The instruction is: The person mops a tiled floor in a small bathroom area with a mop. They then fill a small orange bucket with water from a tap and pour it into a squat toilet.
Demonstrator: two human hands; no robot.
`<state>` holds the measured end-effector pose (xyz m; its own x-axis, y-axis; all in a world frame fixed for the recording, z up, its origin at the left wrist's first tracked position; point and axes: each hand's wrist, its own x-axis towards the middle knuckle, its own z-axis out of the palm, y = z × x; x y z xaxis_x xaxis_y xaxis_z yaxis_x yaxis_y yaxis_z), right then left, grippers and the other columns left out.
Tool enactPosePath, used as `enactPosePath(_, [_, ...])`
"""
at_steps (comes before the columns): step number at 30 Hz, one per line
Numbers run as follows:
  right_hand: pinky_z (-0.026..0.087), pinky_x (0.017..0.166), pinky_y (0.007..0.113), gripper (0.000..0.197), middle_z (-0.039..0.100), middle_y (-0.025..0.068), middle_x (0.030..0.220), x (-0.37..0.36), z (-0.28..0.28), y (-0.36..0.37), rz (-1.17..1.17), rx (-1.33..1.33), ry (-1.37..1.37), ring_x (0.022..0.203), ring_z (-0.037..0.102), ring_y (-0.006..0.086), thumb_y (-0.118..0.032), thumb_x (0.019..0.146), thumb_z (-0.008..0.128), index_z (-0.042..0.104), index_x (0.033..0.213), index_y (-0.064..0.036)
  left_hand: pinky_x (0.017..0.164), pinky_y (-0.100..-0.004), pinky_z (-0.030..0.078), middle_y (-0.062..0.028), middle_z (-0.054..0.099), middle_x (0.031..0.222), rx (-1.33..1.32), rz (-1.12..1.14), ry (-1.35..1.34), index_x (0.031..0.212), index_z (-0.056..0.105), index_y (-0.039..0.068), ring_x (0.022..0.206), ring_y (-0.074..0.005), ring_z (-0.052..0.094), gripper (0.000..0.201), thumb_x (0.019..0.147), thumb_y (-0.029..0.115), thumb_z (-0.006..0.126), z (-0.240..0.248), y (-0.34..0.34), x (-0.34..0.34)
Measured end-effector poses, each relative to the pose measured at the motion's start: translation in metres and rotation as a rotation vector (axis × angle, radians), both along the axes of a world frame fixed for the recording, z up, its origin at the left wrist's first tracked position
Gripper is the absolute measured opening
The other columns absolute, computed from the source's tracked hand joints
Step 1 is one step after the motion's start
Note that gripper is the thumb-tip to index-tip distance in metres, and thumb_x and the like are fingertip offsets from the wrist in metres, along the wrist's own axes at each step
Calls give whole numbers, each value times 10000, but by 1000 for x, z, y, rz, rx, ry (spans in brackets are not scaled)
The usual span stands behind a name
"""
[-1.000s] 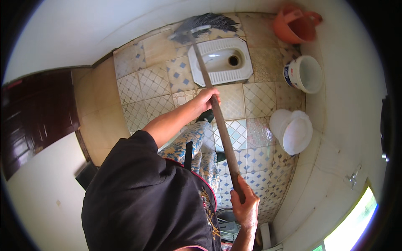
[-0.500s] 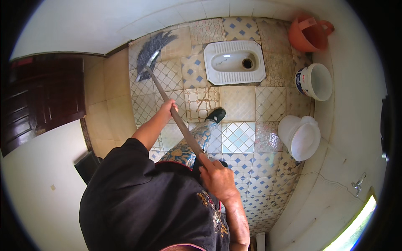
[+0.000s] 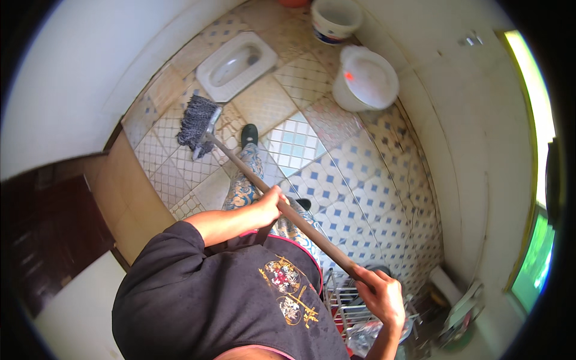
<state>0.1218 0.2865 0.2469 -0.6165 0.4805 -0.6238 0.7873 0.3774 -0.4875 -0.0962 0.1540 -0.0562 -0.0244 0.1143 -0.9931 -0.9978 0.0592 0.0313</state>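
A mop (image 3: 200, 123) with a grey string head and a long wooden handle slants across my body from upper left to lower right. Its head rests on the tiled floor (image 3: 354, 180), just below the left end of the white squat toilet (image 3: 262, 48). My left hand (image 3: 271, 203) is wrapped round the middle of the handle, above my patterned trouser leg. Near the handle's upper end, my right hand (image 3: 382, 294) grips it beside a metal rack (image 3: 348, 303). Both hands are closed on the wood.
A white lidded bin (image 3: 366, 78) and a white bucket (image 3: 336, 21) stand along the right wall. A dark door (image 3: 60, 222) is at left, past a beige tiled strip. The rack at lower right holds a plastic bag (image 3: 365, 336). My dark shoe (image 3: 249, 133) stands near the mop head.
The mop head has come back from the far left corner toward my feet. My right hand has moved back and right with the handle. My view has turned rightward, bringing the rack in.
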Motion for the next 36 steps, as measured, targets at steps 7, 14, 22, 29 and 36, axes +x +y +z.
enactPosePath(7, [420,622,197,308,565,83,888,196,84,-85,-813,-110,116,719,510,102,-32,783,524,481,1079,40,525,-374,475,-95,481,587,-70,-367,-205,782,436,25,537,-222,503,133,757,122,523,71,53,206])
enactPosePath(14, [416,620,194,263,568,97,913,245,138,-186,-1365,-63,-276,717,517,111,-8,796,489,504,1055,35,425,-331,469,-123,505,633,-8,-893,-274,860,437,-26,495,-205,518,234,748,162,522,118,65,334])
enactPosePath(22, [408,632,190,269,559,96,949,174,79,-141,-1394,205,-51,725,508,106,-27,793,507,511,1055,32,384,-322,425,-91,482,623,346,-1008,-106,844,436,16,468,-183,504,254,657,101,586,60,175,363])
enactPosePath(29, [439,609,248,322,596,146,872,135,11,-68,-1485,229,196,676,559,141,26,687,553,529,1007,38,391,-342,445,-123,495,681,504,-1063,127,848,410,-3,474,-192,512,306,612,81,587,10,277,315])
enactPosePath(36, [433,622,236,295,589,105,863,141,37,-138,-1151,207,123,702,543,126,-3,721,553,529,1012,39,494,-344,464,-82,549,647,432,-1374,57,852,492,35,512,-164,558,232,693,178,582,33,184,266])
